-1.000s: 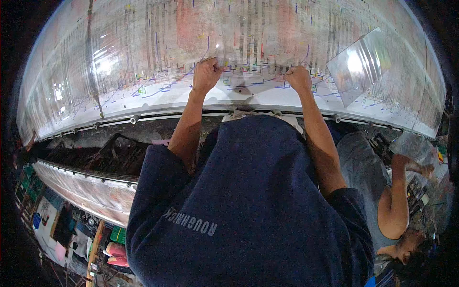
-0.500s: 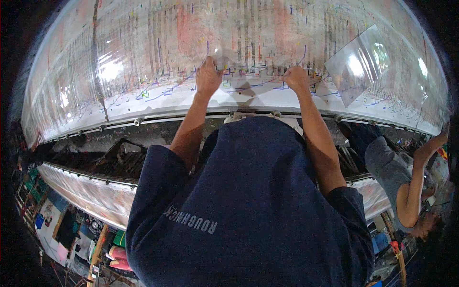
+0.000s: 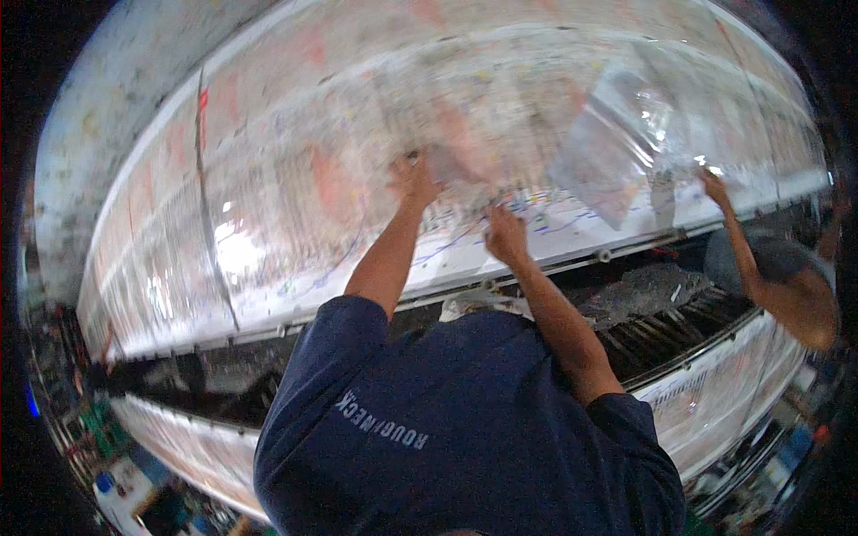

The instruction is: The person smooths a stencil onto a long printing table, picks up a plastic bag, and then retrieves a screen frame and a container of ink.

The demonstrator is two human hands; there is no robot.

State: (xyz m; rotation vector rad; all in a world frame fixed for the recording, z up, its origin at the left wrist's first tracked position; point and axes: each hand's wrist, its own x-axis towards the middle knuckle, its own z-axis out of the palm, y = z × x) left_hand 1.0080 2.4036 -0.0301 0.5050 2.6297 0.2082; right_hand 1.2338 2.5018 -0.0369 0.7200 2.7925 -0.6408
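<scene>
A long table (image 3: pixel 295 268) lies before me, its streaked surface glossy as if covered in clear film and marked with coloured lines. My left hand (image 3: pixel 416 183) is over its middle, fingers spread and slightly blurred, with no object visible in it. Closer to the table's near edge, my right hand (image 3: pixel 507 236) has its fingers curled together. Whatever it might hold is too small or hidden to make out. To the right of both hands, a clear plastic sheet (image 3: pixel 599 152) lies on the table at a slant, reflecting the light.
At the right, a co-worker's hand (image 3: pixel 712 188) reaches to the same table. A rail with small round fittings (image 3: pixel 603 256) runs along the near edge. Behind me stands a second similar table (image 3: pixel 192 456). A dark seam (image 3: pixel 206 205) crosses the surface on the left.
The view has turned, so the table now slants. My left hand has gone farther across it and its fingers have spread. The right stays curled near the edge. The co-worker's hand now reaches the table.
</scene>
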